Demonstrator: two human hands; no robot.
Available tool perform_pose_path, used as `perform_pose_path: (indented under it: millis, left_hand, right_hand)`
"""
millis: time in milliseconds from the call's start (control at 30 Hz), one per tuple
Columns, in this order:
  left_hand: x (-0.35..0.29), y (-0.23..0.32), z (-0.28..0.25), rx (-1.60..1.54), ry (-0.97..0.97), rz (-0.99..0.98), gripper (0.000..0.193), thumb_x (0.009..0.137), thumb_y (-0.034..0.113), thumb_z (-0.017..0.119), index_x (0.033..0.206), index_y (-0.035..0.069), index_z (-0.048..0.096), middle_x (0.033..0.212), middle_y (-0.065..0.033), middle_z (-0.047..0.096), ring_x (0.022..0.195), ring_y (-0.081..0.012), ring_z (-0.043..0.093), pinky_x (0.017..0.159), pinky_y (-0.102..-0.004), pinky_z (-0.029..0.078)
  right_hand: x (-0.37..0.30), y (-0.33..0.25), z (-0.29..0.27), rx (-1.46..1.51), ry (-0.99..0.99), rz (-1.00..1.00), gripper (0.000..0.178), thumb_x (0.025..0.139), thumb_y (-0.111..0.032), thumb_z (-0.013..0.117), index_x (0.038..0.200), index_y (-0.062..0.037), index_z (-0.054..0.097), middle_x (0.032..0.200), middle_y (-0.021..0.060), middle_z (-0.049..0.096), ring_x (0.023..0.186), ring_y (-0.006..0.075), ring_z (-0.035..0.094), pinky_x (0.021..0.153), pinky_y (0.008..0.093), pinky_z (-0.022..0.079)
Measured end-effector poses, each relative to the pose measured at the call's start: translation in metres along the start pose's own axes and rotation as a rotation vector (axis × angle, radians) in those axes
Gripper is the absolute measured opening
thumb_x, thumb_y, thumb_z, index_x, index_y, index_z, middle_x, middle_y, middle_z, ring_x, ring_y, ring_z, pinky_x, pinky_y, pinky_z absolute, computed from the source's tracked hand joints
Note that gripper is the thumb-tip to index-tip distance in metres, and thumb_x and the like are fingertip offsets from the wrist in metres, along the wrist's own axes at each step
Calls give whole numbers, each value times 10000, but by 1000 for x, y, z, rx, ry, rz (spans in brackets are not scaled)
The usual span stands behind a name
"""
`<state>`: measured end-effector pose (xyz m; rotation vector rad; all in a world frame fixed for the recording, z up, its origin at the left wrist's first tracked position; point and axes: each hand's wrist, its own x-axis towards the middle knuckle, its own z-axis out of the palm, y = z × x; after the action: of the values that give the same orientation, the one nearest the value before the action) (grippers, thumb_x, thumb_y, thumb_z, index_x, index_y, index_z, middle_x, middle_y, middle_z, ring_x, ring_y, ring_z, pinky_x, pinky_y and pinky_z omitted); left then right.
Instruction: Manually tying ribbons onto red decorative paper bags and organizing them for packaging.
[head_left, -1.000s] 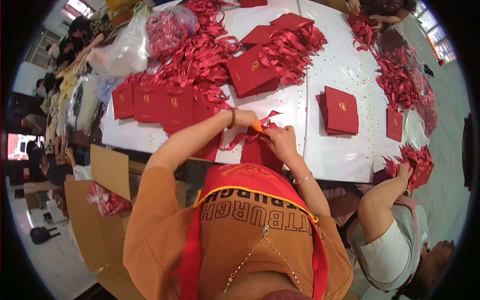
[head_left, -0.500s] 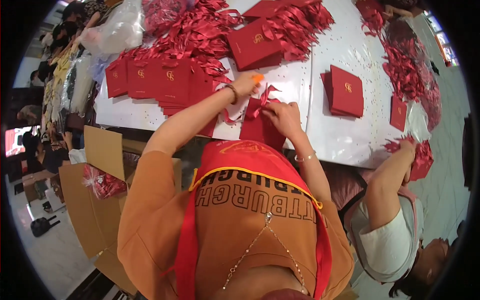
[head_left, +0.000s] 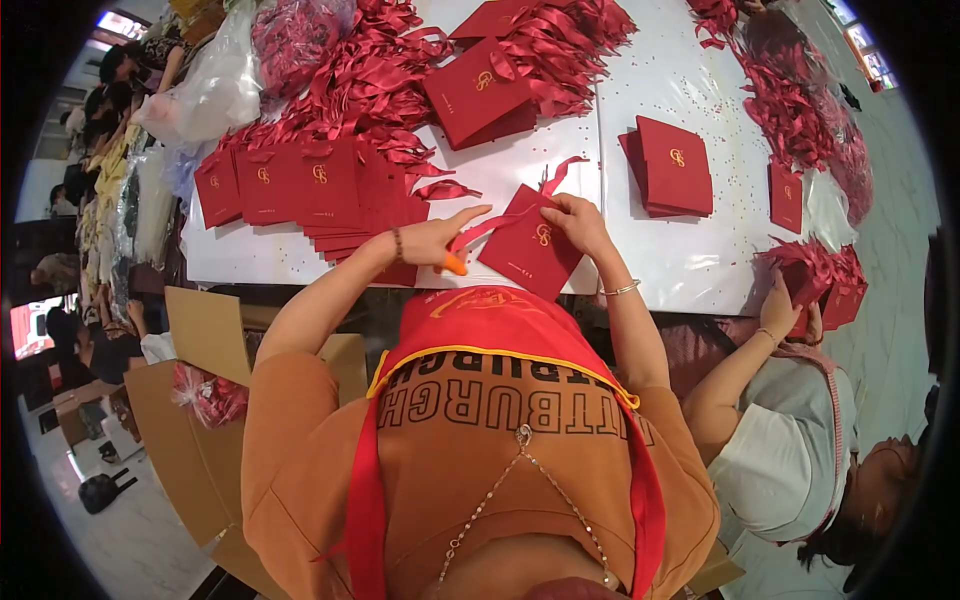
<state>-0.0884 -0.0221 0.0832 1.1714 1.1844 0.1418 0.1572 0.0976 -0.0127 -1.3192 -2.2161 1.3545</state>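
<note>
Red bag (head_left: 525,250) has turned, lower corner at table edge (head_left: 690,302), open space beyond.

red bag (head_left: 532,250): corner hidden by right hand (head_left: 580,222) | table (head_left: 650,262): cut off above | specks (head_left: 712,85): too small to tell

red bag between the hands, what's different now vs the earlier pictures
The red bag now shows a gold emblem instead of a plain face and lies more slanted. The left hand has moved away from its top, leftward and nearer the body, fingers spread. The right hand still grips its top edge. The bag stack at right stayed put.
</note>
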Motion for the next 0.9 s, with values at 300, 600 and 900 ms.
perform_pose_path:
  millis: [300,600,900]
  left_hand:
    - [-61,-41,-39,-538,212,347,364,740,39,642,1080,-6,518,927,-64,594,803,-104,565,682,-198,438]
    - [-27,8,-36,-661,341,457,272,834,148,535,1046,-17,574,957,-103,589,830,-200,578,767,-285,453]
    - [90,-11,15,885,864,344,156,783,179,513,802,63,616,799,-96,599,768,-284,547,673,-409,417]
  right_hand:
    - [-5,-18,-1,-205,-9,1,338,779,-370,600,996,-112,632,866,129,645,801,292,613,708,362,474]
    - [0,-53,18,-600,39,-306,236,740,-355,622,892,-176,646,803,31,638,777,239,580,669,405,387]
    - [-15,-60,22,-641,152,-425,235,664,-262,691,859,-141,636,861,25,551,823,203,527,670,371,351]
